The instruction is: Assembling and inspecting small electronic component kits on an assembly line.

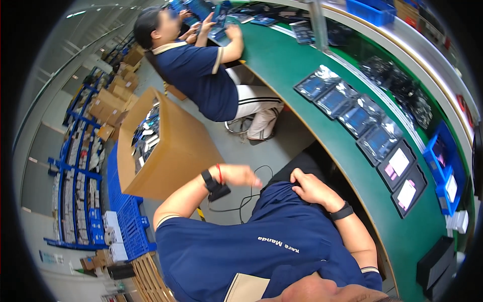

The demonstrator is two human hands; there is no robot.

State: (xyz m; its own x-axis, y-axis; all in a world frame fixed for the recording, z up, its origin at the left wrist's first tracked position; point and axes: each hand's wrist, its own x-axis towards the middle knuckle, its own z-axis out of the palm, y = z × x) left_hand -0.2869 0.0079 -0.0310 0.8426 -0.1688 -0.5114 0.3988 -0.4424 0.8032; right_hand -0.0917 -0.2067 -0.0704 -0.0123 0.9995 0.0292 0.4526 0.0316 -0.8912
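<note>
My left hand is raised in front of my body, over the gap between a large cardboard box and my lap. Its fingers point to the right, slightly blurred, and nothing shows in them. My right hand rests at my lap, with thumb and fingers closed on the lower edge of my dark blue shirt. On the green bench to the right lie several clear-bagged dark flat items in a row. Nearer to me are two open black trays holding white and pink pieces.
The cardboard box, filled with small items, stands on a blue pallet at left. A co-worker sits at the bench ahead. Blue bins and black plastic bags line its far side. A cable lies on the floor.
</note>
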